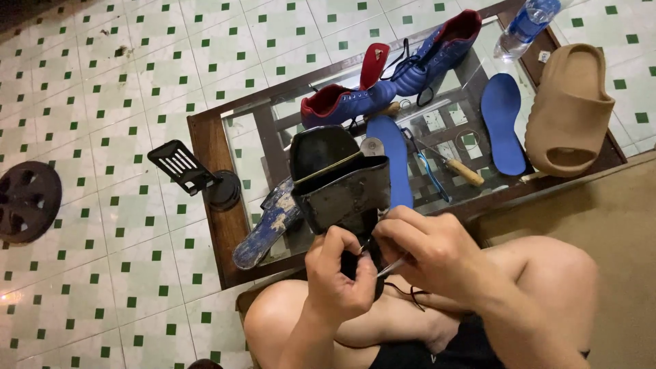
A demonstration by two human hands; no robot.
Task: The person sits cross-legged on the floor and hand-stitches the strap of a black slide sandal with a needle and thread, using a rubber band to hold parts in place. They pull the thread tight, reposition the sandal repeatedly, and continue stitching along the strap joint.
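Head view: we're gripping the black shoe (336,179) at frame centre with left hand (338,277) closed on its lower end, long axis running up-frame, while right hand (427,249) is pinching a needle (391,266) beside it.

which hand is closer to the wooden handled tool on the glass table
Right. The right hand sits just below the wooden handled tool; the left hand is farther off, lower and to the left, gripping the black shoe.

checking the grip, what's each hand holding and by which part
Left hand grips the black shoe at its lower end; right hand pinches a thin needle-like tool by one end.
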